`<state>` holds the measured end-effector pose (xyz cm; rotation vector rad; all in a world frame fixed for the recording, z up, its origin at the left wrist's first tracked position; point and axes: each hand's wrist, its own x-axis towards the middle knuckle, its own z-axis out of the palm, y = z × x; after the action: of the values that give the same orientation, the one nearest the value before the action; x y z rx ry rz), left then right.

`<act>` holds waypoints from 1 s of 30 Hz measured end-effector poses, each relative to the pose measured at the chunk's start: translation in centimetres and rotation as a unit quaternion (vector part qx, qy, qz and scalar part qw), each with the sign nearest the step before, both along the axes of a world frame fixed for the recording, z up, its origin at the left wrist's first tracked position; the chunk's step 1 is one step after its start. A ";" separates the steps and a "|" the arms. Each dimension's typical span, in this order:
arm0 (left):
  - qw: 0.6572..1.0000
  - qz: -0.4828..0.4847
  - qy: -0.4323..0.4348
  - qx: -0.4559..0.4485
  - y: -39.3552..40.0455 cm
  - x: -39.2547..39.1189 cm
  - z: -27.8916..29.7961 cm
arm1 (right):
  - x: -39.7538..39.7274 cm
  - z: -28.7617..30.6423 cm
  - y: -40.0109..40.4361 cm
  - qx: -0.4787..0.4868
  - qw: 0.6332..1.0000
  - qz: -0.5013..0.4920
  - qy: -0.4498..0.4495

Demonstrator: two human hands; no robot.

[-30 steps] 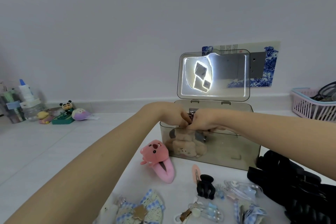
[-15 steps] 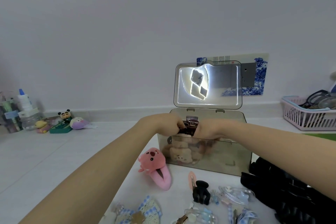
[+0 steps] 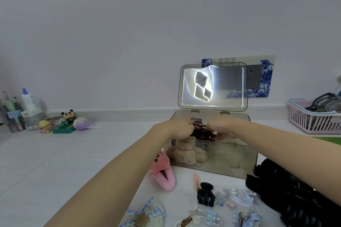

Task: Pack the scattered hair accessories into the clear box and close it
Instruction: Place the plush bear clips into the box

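Dark red claw clip (image 3: 202, 131) risen above clear box (image 3: 212, 155), both hands (image 3: 181, 128) pinching it

Dark red claw clip (image 3: 201, 131), pink plush clip (image 3: 163, 173), smoky clear box (image 3: 230, 160)

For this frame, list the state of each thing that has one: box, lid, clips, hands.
clear box: open, plush items inside
lid: raised upright
dark red claw clip: held by both hands above the box opening
left hand: gripping the clip
right hand: gripping the clip
black claw clip: lying unpacked
pink plush clip: lying unpacked
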<state>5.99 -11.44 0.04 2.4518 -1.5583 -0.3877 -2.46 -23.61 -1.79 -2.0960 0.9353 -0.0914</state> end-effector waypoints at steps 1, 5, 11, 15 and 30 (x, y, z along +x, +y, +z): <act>1.000 0.007 0.009 0.018 -0.2 0.2 -0.1 | 0.2 -0.3 -0.3 0.005 1.000 0.003 0.006; 0.999 0.025 0.028 0.024 -0.6 0.6 -0.3 | 0.7 -0.9 -1.3 0.034 0.999 0.008 0.024; 0.999 0.019 0.030 0.027 -1.1 -0.1 -0.2 | 0.4 -1.2 -1.5 0.073 0.996 0.025 0.042; 0.999 0.031 0.034 -0.004 -0.7 -0.2 -0.3 | 0.1 -0.5 -1.4 0.073 0.997 0.004 0.021; 0.996 0.047 -0.039 -0.072 2.7 -3.4 -1.5 | -9.5 -0.7 4.3 -0.398 0.915 0.064 0.012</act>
<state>2.60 -8.74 -1.41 2.4431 -1.4381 -0.1593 -11.97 -19.31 -2.50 -2.9047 0.8483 -0.4440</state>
